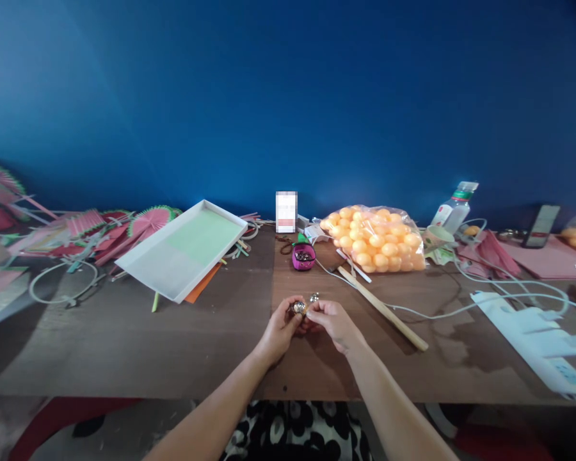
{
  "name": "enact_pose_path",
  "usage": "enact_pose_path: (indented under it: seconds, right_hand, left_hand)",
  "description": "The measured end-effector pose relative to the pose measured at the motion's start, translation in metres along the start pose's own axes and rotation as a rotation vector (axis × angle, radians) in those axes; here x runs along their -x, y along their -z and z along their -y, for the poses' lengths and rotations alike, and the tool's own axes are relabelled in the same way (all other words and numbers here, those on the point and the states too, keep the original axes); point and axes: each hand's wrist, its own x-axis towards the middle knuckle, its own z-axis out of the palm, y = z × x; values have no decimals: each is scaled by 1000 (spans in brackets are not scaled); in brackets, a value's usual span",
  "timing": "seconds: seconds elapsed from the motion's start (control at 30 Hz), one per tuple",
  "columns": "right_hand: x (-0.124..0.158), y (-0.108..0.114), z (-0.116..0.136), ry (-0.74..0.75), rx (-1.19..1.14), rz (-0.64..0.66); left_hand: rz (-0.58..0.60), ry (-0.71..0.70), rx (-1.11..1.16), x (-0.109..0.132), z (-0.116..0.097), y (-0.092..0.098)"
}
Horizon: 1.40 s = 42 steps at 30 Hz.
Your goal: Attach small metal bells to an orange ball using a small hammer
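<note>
Over the middle of the table, my left hand (284, 326) is closed around a small shiny metal ball (299, 308), held between thumb and fingers. My right hand (332, 323) meets it from the right, its thumb and fingertips pinched together against the ball's side. What sits in that pinch is too small to make out. Just beyond the fingertips lie more shiny metal pieces (314, 297). Farther back stands a small purple pouch (303, 257) with a green top and dark little pieces inside.
A wooden-handled hammer (386, 310) lies to the right, beside a clear bag of orange balls (374, 240). A white power strip (532, 339) with cables is at far right. On the left are a white tray (148, 266) and paper fans (151, 221). A phone (287, 214) stands behind.
</note>
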Motion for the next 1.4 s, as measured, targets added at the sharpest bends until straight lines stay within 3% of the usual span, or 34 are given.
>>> enact_pose_path:
  seconds: [0.6, 1.07, 1.4]
  right_hand:
    - [-3, 0, -5, 3, 37, 4]
    - [-2, -6, -6, 66, 5, -71]
    - [2, -11, -1, 54, 48, -95]
  left_hand:
    - [-38, -9, -31, -1, 3, 0]
    - [-57, -12, -151, -1, 5, 1]
    - [-44, 8, -101, -1, 2, -2]
